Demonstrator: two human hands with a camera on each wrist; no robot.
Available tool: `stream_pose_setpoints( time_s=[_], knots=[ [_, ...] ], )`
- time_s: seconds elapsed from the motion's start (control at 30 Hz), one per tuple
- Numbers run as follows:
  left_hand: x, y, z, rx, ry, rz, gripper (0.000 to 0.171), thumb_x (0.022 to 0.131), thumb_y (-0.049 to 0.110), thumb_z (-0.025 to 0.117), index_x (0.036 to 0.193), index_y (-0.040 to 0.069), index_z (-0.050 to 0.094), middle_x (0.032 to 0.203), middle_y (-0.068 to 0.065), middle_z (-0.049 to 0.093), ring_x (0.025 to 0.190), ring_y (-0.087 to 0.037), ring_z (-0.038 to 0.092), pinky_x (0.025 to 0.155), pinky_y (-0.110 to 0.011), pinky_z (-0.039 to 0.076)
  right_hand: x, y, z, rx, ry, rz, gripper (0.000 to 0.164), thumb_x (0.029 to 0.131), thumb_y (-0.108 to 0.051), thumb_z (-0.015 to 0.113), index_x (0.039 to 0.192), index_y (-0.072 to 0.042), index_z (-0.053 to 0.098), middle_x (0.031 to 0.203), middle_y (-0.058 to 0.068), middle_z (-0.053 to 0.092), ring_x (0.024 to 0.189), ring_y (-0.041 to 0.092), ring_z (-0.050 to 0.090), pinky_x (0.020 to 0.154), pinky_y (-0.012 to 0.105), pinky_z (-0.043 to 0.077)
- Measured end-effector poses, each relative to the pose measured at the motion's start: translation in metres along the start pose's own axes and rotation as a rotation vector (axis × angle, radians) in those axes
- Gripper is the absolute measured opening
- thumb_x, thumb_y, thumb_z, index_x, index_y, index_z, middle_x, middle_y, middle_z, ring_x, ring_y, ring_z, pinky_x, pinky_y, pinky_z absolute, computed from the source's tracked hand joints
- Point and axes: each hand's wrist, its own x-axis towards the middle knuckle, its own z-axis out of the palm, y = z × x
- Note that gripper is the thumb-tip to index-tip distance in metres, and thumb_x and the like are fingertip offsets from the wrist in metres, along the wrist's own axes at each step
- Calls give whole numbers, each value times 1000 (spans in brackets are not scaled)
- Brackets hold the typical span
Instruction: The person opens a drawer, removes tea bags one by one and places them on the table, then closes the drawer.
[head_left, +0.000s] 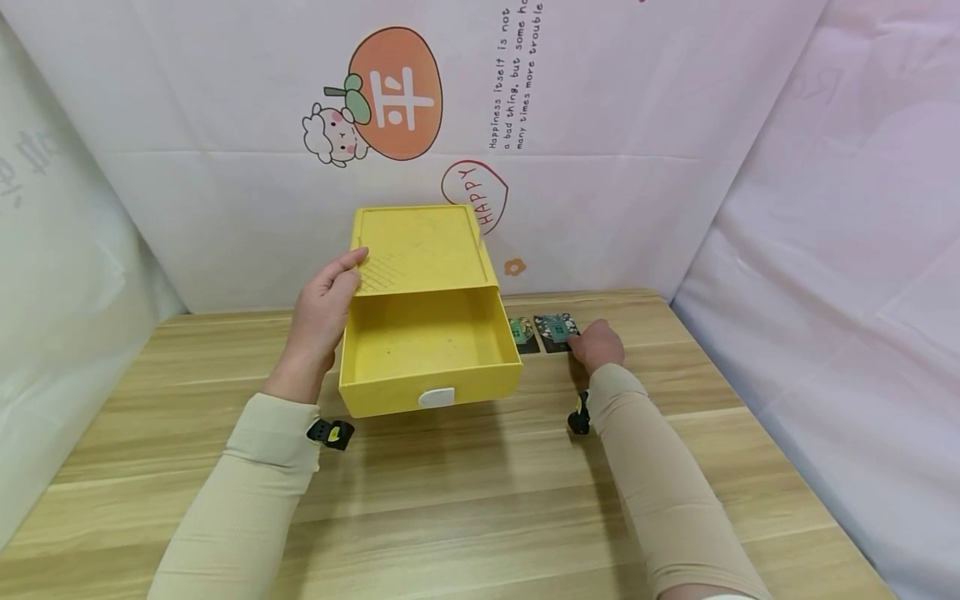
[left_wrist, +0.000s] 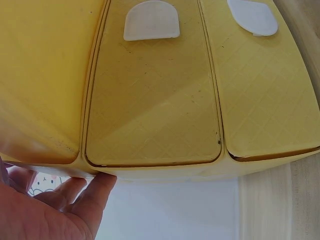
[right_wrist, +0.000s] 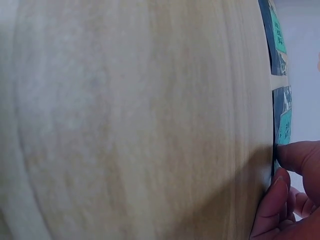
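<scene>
A yellow drawer cabinet (head_left: 420, 250) stands at the back of the table, its top drawer (head_left: 431, 392) pulled out and nothing visible inside. In the left wrist view, two lower drawer fronts (left_wrist: 155, 100) with white handles are closed. My left hand (head_left: 318, 312) grips the cabinet's left side, thumb near the top edge and fingers along the side wall. To the right of the cabinet, two flat dark packets with green labels lie side by side. My right hand (head_left: 598, 344) pinches the near right corner of the right-hand packet (head_left: 555, 327); the left-hand packet (head_left: 525, 333) is partly hidden by the drawer.
The wooden table (head_left: 420, 517) ends at a white printed cloth (head_left: 600, 208) behind the cabinet. More white cloth (head_left: 862, 208) hangs along the right and left sides. A black wrist strap device (head_left: 333, 434) sits on each wrist.
</scene>
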Motion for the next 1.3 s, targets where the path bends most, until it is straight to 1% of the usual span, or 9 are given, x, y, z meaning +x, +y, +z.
stream_pose_setpoints(
  time_s=[0.13, 0.33, 0.53, 0.73, 0.9, 1.07, 1.2, 1.3],
  knots=[
    [0, 0, 0, 1, -2, 1, 50, 106, 34, 41, 154, 30, 54, 163, 10, 44, 150, -16, 35, 103, -44, 27, -2, 0, -1, 9, 3, 7, 57, 105, -31, 53, 137, 15, 45, 120, 32, 64, 108, 41, 64, 95, 52, 54],
    [0, 0, 0, -3, -2, 5, 50, 106, 34, 41, 154, 29, 54, 163, 10, 43, 153, -15, 32, 105, -43, 27, 2, 1, 1, 15, -8, 8, 60, 105, -33, 53, 140, 16, 43, 121, 33, 64, 109, 41, 64, 95, 51, 53],
    [0, 0, 0, -2, -1, 5, 50, 106, 34, 41, 154, 28, 54, 164, 9, 43, 151, -17, 34, 104, -44, 27, 6, 4, 3, 15, -15, 5, 62, 105, -32, 53, 142, 16, 41, 125, 34, 62, 112, 41, 63, 97, 51, 53],
    [-1, 0, 0, 2, -2, 11, 50, 107, 34, 40, 154, 28, 54, 164, 9, 43, 149, -18, 35, 103, -45, 27, 4, 4, 1, 32, -21, 6, 66, 105, -35, 51, 144, 17, 39, 128, 35, 60, 115, 43, 61, 101, 52, 51],
    [-1, 0, 0, -2, -4, 13, 50, 107, 34, 40, 155, 28, 53, 164, 8, 43, 153, -17, 32, 104, -44, 27, 2, 4, -1, 48, -28, 5, 69, 106, -37, 49, 147, 17, 36, 131, 36, 58, 119, 44, 59, 105, 53, 49],
    [0, 0, 0, -2, -1, 10, 50, 107, 35, 41, 154, 28, 54, 163, 9, 44, 152, -16, 34, 103, -44, 27, -1, 4, -2, 74, -23, 5, 64, 106, -37, 48, 144, 14, 41, 132, 33, 58, 117, 41, 58, 104, 52, 48],
    [0, 0, 0, 0, 0, 6, 49, 107, 35, 41, 154, 29, 54, 163, 10, 44, 151, -16, 34, 103, -44, 27, -2, 4, -2, 101, -21, 8, 59, 107, -38, 48, 140, 10, 47, 136, 30, 58, 121, 41, 58, 106, 52, 48],
    [0, 0, -1, 0, -2, -1, 49, 106, 35, 41, 154, 31, 54, 163, 11, 43, 151, -16, 34, 104, -44, 27, -1, 4, -3, 118, -16, 13, 59, 107, -39, 49, 140, 9, 48, 138, 29, 57, 123, 41, 57, 107, 52, 47]
  ],
)
